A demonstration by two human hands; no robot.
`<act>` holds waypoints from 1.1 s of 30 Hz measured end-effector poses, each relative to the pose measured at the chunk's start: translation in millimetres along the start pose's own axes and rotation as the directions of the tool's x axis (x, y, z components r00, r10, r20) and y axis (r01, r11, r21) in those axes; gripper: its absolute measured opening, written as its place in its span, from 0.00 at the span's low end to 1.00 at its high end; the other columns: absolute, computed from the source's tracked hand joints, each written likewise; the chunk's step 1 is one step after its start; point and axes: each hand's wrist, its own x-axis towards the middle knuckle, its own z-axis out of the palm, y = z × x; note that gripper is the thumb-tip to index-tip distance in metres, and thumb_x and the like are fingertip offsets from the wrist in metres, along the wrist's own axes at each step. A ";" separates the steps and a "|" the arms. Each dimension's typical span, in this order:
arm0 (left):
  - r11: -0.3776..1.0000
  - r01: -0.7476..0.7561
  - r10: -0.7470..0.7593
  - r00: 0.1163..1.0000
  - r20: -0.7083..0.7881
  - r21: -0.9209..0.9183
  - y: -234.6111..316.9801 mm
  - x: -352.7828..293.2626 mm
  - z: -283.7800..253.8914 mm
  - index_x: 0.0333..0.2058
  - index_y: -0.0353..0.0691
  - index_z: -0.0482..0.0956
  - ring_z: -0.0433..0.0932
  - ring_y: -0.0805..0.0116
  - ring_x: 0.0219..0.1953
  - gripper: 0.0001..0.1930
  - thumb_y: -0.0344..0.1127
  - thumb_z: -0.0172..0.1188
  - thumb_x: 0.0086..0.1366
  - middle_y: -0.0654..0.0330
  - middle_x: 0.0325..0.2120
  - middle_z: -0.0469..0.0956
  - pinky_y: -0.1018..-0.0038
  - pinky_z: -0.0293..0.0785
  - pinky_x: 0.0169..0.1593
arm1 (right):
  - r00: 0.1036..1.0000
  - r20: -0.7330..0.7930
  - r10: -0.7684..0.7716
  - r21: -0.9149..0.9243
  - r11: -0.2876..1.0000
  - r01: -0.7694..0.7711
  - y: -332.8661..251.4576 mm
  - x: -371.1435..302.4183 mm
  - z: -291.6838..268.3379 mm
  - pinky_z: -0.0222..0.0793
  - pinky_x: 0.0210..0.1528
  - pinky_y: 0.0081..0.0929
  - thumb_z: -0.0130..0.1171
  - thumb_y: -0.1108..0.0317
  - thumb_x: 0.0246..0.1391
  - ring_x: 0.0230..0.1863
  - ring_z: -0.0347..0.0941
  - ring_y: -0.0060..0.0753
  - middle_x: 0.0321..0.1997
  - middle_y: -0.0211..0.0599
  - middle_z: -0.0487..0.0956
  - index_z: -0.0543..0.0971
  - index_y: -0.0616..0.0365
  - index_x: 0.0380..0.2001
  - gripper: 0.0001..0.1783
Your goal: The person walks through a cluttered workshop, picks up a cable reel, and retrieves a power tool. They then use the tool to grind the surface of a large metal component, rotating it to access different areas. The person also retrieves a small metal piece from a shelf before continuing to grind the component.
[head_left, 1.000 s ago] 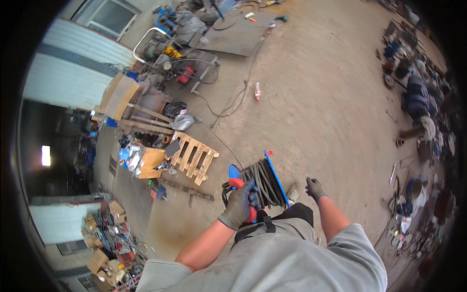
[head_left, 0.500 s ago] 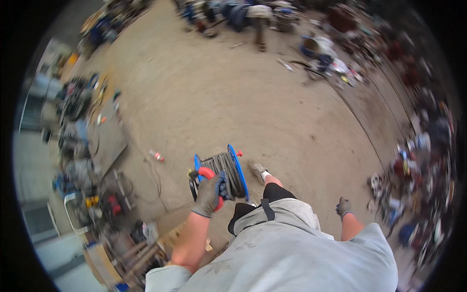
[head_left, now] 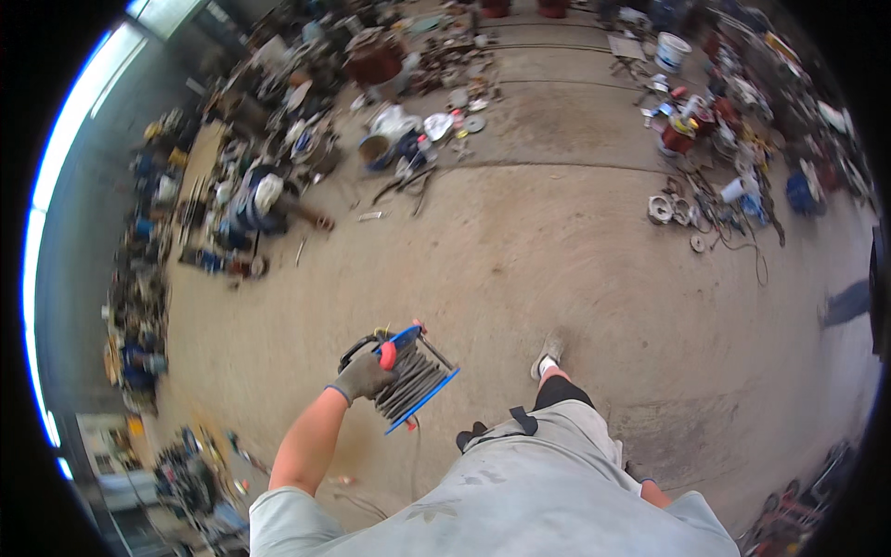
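The grey-gloved left hand is curled closed on the curved red handle of a drum-shaped cable reel with blue rims, held up just at that hand's right. Thick dark-grey cable lies around its drum in ridged loops. The right hand is mostly hidden behind the soft grey cloth shirt, so I can't tell whether it is open or closed. Dusty, scuffed concrete floor spreads ahead of both hands. Well ahead of the left hand sits a round blue tub, brownish inside, its contents unclear. Far ahead of the right hand is a white cylindrical bucket; I can't make out what it holds. Nearer lie pale ring-shaped parts.
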 end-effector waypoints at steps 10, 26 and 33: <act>0.857 0.074 -0.091 0.996 -0.008 -0.511 102.1 220.0 -39.7 0.32 0.35 0.80 0.77 0.65 0.18 0.08 0.34 0.67 0.61 0.59 0.20 0.78 0.67 0.73 0.22 | 0.949 -0.287 -0.128 0.165 0.970 0.180 -189.8 51.7 -184.4 0.73 0.30 0.44 0.51 0.53 0.67 0.25 0.77 0.37 0.29 0.41 0.81 0.80 0.60 0.39 0.20; 0.761 0.118 -0.186 0.982 -0.040 -0.637 273.5 576.0 -150.9 0.28 0.35 0.78 0.78 0.66 0.22 0.09 0.32 0.69 0.60 0.60 0.21 0.77 0.63 0.74 0.26 | 0.385 -0.325 -0.863 -0.300 0.481 0.824 -840.5 -70.0 -294.0 0.74 0.54 0.35 0.66 0.52 0.60 0.49 0.79 0.39 0.49 0.47 0.82 0.78 0.62 0.52 0.26; 0.878 0.133 -0.145 0.989 0.008 -0.459 381.6 713.7 -232.1 0.30 0.29 0.82 0.80 0.64 0.25 0.15 0.39 0.69 0.60 0.58 0.23 0.80 0.64 0.75 0.31 | 0.606 -0.501 -0.617 -0.063 0.725 0.686 -910.5 -76.4 -367.2 0.72 0.62 0.42 0.66 0.52 0.60 0.58 0.77 0.49 0.57 0.52 0.79 0.72 0.63 0.61 0.34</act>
